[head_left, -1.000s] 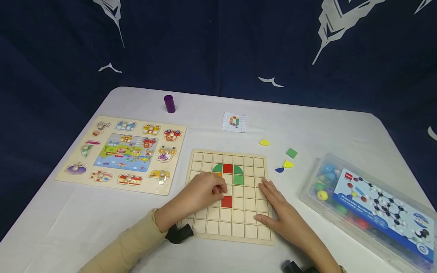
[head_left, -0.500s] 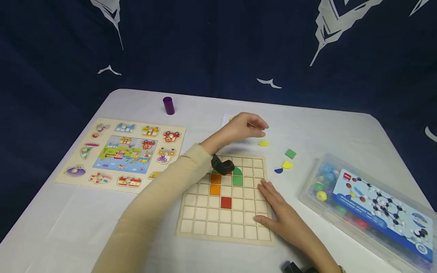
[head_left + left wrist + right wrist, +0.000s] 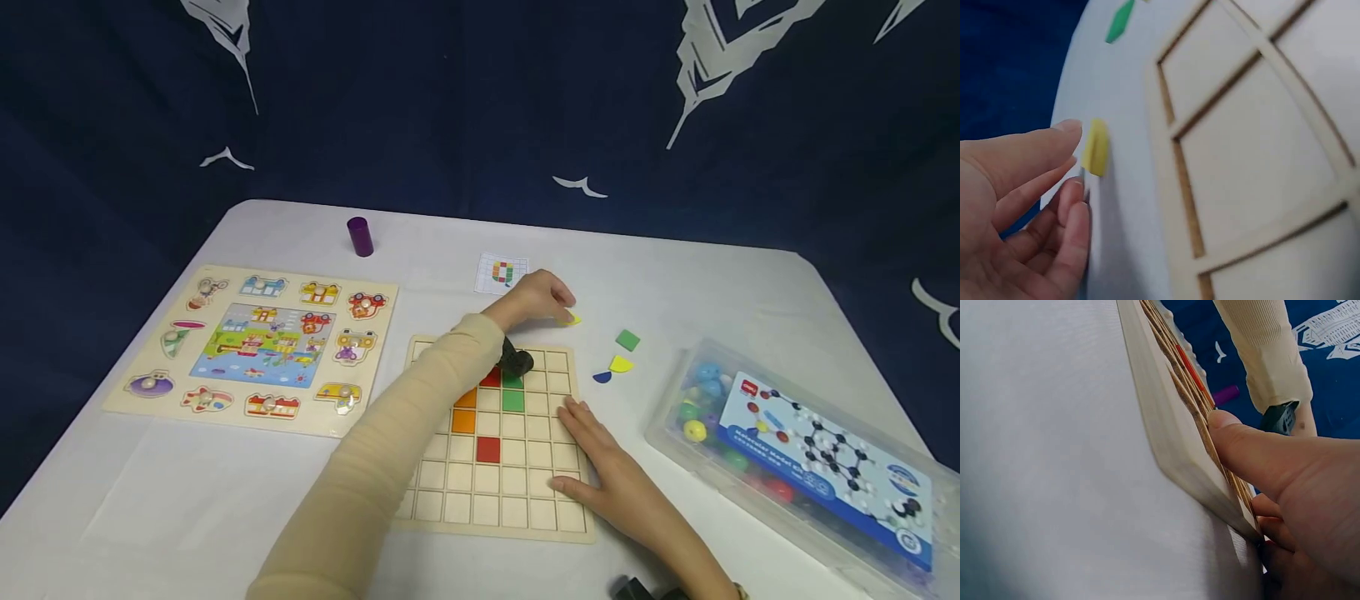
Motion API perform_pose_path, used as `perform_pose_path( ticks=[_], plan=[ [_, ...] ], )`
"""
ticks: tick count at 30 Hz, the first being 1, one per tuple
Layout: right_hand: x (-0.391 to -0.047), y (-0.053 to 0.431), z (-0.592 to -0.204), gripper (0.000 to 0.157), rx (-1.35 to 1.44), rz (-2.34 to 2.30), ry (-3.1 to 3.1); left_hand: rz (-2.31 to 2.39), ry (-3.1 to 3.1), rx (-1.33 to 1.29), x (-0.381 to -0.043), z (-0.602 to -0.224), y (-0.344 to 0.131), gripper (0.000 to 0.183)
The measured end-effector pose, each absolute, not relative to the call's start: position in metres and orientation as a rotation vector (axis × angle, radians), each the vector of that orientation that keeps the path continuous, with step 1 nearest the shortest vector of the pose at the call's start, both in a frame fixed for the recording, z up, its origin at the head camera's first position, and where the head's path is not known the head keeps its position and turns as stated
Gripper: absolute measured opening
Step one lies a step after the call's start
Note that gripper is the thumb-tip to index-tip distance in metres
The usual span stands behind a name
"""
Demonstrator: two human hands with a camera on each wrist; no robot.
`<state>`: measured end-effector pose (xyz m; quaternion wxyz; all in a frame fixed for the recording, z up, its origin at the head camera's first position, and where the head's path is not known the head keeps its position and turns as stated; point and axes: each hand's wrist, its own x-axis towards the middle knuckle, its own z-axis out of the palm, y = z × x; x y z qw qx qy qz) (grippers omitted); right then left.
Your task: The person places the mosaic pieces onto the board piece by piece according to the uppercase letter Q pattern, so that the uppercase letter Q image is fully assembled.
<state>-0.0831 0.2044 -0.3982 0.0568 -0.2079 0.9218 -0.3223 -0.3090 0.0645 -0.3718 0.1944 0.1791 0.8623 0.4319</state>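
Observation:
At the far side of the wooden grid board, my left hand reaches down to a yellow quarter-round tile. In the left wrist view, the thumb and fingertips lie close beside that tile, with a gap between thumb and fingers; contact is unclear. My right hand rests along the board's right edge, thumb on top and fingers extended. Set in the grid are orange tiles, green tiles and red tiles. The left sleeve and wrist camera hide part of the board's upper left.
Right of the board lie a green square, another yellow piece and a blue piece. A pattern card and purple cylinder stand behind. A picture puzzle is left, a molecular model box right.
My left hand has left the middle of the board, where another orange tile now shows, and moved forward and right, then down to the yellow tile. My right hand has stayed on the board's edge.

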Motion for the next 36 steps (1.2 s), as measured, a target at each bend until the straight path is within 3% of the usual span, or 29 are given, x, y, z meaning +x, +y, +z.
perform_pose_path(
  ticks=[11, 28, 36],
  plan=[
    [-0.084, 0.203, -0.399, 0.08, -0.638, -0.968, 2.799, 1.052, 2.539, 0.669, -0.312, -0.375, 0.065, 0.02],
    [-0.084, 0.204, -0.402, 0.08, -0.649, -0.972, 2.81, 1.039, 2.589, 0.661, -0.3, -0.368, 0.066, 0.016],
    [-0.085, 0.204, -0.401, 0.08, -0.634, -0.944, 2.813, 1.24, 2.528, 0.784, -0.295, -0.344, 0.054, 0.011]
  ],
)
